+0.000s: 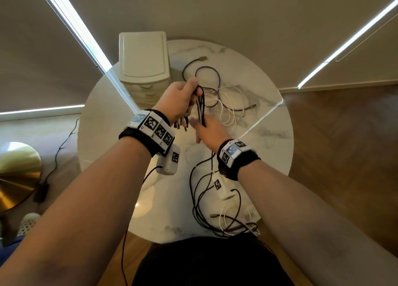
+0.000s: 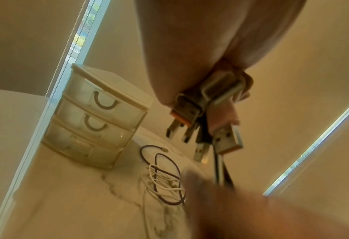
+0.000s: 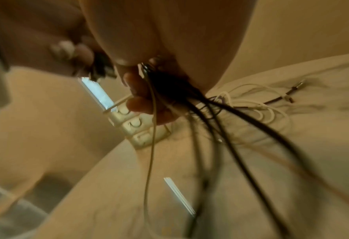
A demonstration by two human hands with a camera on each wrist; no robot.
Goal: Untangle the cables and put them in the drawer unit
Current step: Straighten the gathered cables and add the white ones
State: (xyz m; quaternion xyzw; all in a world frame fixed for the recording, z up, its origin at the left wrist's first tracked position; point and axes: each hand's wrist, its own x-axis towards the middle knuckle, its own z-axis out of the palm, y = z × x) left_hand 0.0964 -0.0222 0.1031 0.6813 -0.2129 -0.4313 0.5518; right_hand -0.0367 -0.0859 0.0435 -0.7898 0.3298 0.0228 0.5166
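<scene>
L hand [image 1: 178,100] – gripping black cables [image 1: 200,106] | R hand [image 1: 207,130] – pinching same bundle | drawer unit [image 1: 143,59] nearby

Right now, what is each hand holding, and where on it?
Left hand grips a bundle of dark cables near their USB plug ends. Right hand holds the same bundle's strands just below, fingers blurred.

Dim warm light, blurred wrist views
</scene>
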